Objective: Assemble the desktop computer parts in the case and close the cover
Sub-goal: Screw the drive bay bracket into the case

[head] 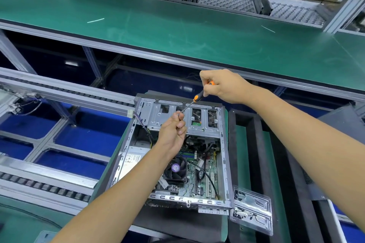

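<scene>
A person's two bare arms reach in from the bottom edge over an open desktop computer case (224, 156) that lies on its side, a little right of the frame's centre, with no cover on it. Inside the case, a motherboard (199, 175) with a black cooler fan (175, 169) fills the 6 o'clock half, a silver power supply (131, 161) sits at 9 o'clock, and a bare metal drive cage (197, 116) spans the 12 o'clock end.

The right hand (225, 87), at 1 o'clock from the case's middle, has its fingers curled tight around the orange-and-black handle of a screwdriver (194, 99). The thin shaft slopes down toward 7 o'clock. There the left hand (173, 132), raised above the drive cage, bunches its fingertips (178, 117) together around the shaft's tip. Whether a screw sits between them cannot be told.

At 4 o'clock from the case, touching its corner, lies a clear plastic tray (251, 211) holding small dark screws. A black foam frame (254, 144) runs just beside the case at 3 o'clock. A green workbench (177, 31) stretches across at 12 o'clock, and a roller conveyor (49, 163) runs at 9 o'clock.
</scene>
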The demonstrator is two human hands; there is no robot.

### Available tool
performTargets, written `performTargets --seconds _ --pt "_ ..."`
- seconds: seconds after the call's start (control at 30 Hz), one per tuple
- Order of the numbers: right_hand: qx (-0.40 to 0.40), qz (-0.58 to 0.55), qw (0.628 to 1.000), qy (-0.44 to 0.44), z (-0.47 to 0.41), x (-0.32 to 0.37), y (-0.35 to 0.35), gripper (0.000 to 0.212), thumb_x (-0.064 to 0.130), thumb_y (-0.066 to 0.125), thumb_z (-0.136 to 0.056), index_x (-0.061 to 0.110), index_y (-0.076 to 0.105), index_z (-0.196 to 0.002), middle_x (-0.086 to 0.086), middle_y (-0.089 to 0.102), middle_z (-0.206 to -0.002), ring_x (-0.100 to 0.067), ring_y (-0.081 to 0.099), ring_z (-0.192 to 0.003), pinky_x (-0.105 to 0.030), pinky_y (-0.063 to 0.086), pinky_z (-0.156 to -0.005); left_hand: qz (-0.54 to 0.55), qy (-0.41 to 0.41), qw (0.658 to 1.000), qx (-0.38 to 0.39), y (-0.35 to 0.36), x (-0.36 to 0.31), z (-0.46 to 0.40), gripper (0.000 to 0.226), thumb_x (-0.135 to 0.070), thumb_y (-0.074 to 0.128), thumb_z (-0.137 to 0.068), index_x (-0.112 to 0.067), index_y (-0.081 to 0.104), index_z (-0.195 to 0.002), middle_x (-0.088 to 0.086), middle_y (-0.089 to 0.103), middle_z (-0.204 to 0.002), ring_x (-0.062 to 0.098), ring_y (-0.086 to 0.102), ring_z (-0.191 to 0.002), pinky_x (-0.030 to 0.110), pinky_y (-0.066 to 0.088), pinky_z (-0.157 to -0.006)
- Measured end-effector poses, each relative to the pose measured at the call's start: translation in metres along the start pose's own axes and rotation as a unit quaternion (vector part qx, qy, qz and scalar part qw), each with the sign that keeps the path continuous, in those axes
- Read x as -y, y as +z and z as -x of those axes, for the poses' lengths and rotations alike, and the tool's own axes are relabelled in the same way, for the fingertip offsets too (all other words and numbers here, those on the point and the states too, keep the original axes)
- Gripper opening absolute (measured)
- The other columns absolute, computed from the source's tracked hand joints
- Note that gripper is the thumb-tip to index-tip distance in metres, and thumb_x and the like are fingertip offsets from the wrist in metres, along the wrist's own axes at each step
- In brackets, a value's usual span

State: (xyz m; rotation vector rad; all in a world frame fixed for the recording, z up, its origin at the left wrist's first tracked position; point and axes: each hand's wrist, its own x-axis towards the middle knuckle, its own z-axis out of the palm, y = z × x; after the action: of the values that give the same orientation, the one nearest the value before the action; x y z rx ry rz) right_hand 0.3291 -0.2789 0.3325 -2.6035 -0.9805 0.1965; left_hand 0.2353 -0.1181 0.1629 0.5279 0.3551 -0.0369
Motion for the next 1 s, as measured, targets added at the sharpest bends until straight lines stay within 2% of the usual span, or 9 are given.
performTargets --seconds 0.17,0.37,0.77,0.9,1.0 --pt "-0.009 0.031 0.999 -0.021 -0.004 -0.001 0.001 0.011 0.036 0.051 -0.082 0.026 0.048 -0.081 0.007 0.071 -0.079 -0.019 0.056 -0.071 -0.033 0.031 -0.057 -0.01 0.001 1.0 -0.007 0.003 0.002 0.002 0.019 -0.019 0.041 -0.109 -0.006 0.054 -0.107 -0.002 0.061 -0.08 0.004 0.042 -0.054 0.015 0.033 -0.044" --pt "-0.007 0.111 0.99 -0.081 -0.003 0.0 0.008 0.016 0.03 0.054 -0.085 0.03 0.038 -0.083 0.004 0.054 -0.064 -0.016 0.047 -0.06 -0.032 0.03 -0.052 0.01 -0.015 0.999 -0.029 0.005 0.003 0.001 0.019 -0.023 0.041 -0.109 -0.008 0.053 -0.107 -0.003 0.055 -0.074 0.005 0.038 -0.052 0.016 0.031 -0.044" --pt "-0.006 0.109 0.992 -0.069 -0.008 -0.008 0.004 0.013 0.034 0.052 -0.084 0.03 0.039 -0.083 0.004 0.057 -0.067 -0.017 0.049 -0.062 -0.032 0.026 -0.053 -0.001 -0.027 0.999 -0.042 -0.003 0.006 -0.011 0.027 -0.025 0.039 -0.109 -0.004 0.055 -0.115 -0.002 0.058 -0.072 0.004 0.041 -0.051 0.015 0.034 -0.043" --pt "-0.002 0.106 0.993 -0.06 -0.01 -0.014 0.004 0.011 0.035 0.051 -0.083 0.031 0.041 -0.084 0.004 0.063 -0.071 -0.018 0.052 -0.065 -0.031 0.028 -0.054 -0.002 -0.051 0.996 -0.072 -0.012 0.01 -0.009 0.043 -0.041 0.035 -0.108 -0.006 0.058 -0.119 0.001 0.059 -0.072 0.007 0.044 -0.051 0.017 0.033 -0.041" --pt "-0.001 0.109 0.993 -0.049 -0.01 -0.022 0.004 0.012 0.034 0.053 -0.083 0.03 0.041 -0.084 0.005 0.061 -0.068 -0.018 0.052 -0.064 -0.031 0.028 -0.054 -0.048 -0.079 0.991 -0.097 -0.024 0.016 -0.002 0.047 -0.045 0.036 -0.107 -0.008 0.06 -0.119 0.002 0.06 -0.074 0.006 0.043 -0.051 0.016 0.03 -0.04"
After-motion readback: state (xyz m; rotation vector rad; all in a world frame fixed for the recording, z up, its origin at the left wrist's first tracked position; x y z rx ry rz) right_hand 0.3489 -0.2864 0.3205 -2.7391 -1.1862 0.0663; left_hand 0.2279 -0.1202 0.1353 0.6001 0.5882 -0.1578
